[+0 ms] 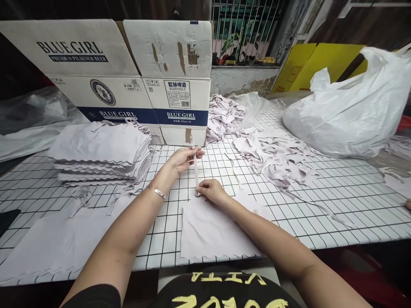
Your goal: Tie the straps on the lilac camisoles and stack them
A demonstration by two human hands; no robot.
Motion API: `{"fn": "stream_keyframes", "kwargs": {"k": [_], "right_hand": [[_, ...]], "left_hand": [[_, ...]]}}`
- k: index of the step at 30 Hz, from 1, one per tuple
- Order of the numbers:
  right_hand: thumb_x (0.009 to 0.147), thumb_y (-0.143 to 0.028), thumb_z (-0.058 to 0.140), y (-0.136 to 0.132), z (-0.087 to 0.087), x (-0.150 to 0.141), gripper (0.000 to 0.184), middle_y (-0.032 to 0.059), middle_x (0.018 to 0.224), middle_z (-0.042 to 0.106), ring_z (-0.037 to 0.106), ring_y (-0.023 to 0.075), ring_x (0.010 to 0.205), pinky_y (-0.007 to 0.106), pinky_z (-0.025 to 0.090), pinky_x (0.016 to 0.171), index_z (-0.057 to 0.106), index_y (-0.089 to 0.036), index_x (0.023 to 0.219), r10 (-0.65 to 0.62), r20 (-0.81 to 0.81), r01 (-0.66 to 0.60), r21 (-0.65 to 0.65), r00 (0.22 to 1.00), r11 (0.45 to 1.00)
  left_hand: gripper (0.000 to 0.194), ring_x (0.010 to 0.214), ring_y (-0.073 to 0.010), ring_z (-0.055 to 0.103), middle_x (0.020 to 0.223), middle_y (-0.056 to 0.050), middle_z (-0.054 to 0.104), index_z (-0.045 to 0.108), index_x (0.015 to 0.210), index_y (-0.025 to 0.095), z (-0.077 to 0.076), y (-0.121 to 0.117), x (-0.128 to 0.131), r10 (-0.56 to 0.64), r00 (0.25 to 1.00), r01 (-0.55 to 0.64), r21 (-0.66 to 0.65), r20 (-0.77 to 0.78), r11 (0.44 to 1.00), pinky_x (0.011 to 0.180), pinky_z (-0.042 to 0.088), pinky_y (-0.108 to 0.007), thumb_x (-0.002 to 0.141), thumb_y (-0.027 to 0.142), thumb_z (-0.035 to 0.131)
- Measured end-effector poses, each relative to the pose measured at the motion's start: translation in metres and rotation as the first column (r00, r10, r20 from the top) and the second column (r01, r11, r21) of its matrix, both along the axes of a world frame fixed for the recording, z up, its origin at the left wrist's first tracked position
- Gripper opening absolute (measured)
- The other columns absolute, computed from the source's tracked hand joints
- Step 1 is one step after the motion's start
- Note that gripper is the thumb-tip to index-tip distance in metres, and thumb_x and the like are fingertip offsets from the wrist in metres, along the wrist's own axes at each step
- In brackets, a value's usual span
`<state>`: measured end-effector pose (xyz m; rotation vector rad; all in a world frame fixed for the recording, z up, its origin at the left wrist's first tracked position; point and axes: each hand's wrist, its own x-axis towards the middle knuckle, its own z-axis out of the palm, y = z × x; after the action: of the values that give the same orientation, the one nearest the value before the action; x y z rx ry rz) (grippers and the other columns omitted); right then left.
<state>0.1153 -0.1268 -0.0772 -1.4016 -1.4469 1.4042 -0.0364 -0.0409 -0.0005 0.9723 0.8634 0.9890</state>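
Note:
A narrow pale strap runs upright between my two hands. My left hand is closed on its upper part, in front of the carton. Lower down, my right hand pinches the strap's bottom end at the top edge of a flat pale lilac cloth piece. This cloth lies near the table's front edge, partly under my right forearm. To the right of the strap, another loose strap lies on the checked tablecloth.
A stack of lilac cloth pieces stands at left, with a tied cloth piece before it. A large beer carton stands behind. Rumpled lilac straps lie at right, beside a white plastic bag.

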Motion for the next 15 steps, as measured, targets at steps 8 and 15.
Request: {"fn": "stream_keyframes", "kwargs": {"k": [8, 15], "right_hand": [[0.073, -0.051, 0.071, 0.001, 0.067, 0.039, 0.037, 0.0009, 0.085, 0.059, 0.046, 0.0075, 0.06, 0.023, 0.038, 0.054, 0.064, -0.019, 0.089, 0.116, -0.466, -0.152, -0.039, 0.877, 0.988], [0.064, -0.032, 0.084, 0.001, 0.085, 0.05, 0.027, 0.0039, 0.08, 0.065, 0.042, 0.0049, 0.055, 0.023, 0.033, 0.051, 0.067, -0.012, 0.07, 0.326, -0.36, -0.397, -0.143, 0.874, 0.907]], "left_hand": [[0.019, 0.112, -0.0224, 0.061, 0.109, -0.006, 0.072, 0.078, 0.09, 0.021, 0.021, -0.052, 0.002, 0.088, 0.906, 0.215, 0.631, -0.413, 0.745, 0.105, 0.041, -0.038, 0.078, 0.019, 0.064], [0.025, 0.117, -0.0239, 0.057, 0.114, -0.005, 0.069, 0.077, 0.091, 0.021, 0.023, -0.067, 0.011, 0.01, 0.846, 0.324, 0.529, -0.532, 0.785, 0.104, 0.041, -0.04, 0.076, 0.013, 0.059]]}}
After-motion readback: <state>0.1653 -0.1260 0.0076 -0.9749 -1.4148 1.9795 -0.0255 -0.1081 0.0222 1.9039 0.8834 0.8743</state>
